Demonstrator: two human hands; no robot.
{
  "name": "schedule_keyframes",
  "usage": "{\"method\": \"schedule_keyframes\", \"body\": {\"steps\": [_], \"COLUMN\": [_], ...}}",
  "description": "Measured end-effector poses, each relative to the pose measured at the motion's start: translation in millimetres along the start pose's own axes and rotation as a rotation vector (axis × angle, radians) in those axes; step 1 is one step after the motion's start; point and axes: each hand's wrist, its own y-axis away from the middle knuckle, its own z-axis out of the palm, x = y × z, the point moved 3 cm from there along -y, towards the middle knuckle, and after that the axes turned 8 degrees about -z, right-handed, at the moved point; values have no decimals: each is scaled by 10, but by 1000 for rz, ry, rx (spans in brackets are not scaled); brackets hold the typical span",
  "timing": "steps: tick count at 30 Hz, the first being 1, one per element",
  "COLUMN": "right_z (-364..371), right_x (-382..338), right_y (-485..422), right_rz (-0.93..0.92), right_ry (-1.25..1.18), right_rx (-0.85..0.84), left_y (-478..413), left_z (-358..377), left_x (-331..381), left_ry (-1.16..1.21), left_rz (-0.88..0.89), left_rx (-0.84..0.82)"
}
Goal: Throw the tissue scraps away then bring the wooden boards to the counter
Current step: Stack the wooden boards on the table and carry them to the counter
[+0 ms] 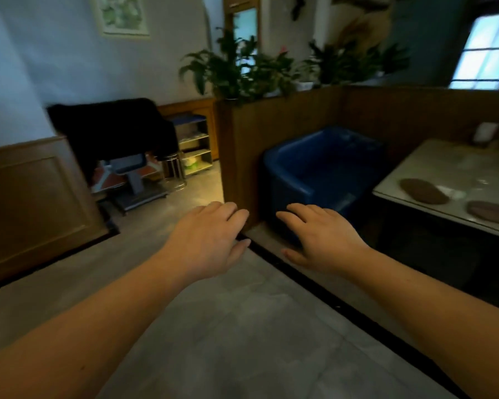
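Note:
Two dark oval wooden boards lie on the pale table (450,156) at the right: one board (424,191) nearer the table's left edge, the other board (491,212) partly cut off by the frame. A small whitish scrap (455,193) sits between them; what it is stays too blurred to tell. My left hand (211,237) and my right hand (323,240) are stretched out over the floor, palms down, fingers loosely spread, holding nothing. Both hands are well left of the table.
A blue seat (314,171) stands against a wooden partition (271,131) topped with potted plants (242,70). Left of it are a black-draped chair (113,131) and a low shelf (195,145). A dark floor strip (314,286) runs diagonally.

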Motion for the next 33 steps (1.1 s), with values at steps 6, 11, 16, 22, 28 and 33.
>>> {"method": "schedule_keyframes", "body": {"steps": [6,11,16,22,28,33], "right_z": [23,63,251,525,874,1154], "right_x": [1435,2383,3079,3909,4636,5217], "right_y": [853,1398,1717,1719,1490,1403], "right_rz": [190,334,474,616,770,918], "right_ry": [64,68,51,58,42,2], "right_rx": [-45,-70,-115,-94,-114,-136], "left_y": [-1016,-1666,-2220,-3123,-4150,-4996], "left_z": [286,512,792,1298,1812,2150], "left_x": [1342,2129,2649,3020,3314,3592], "left_ry": [113,165,207,254,332,372], "left_rz": [161,275,399,483,552,620], "left_rx": [25,28,-10,-5,-41,-52]}}
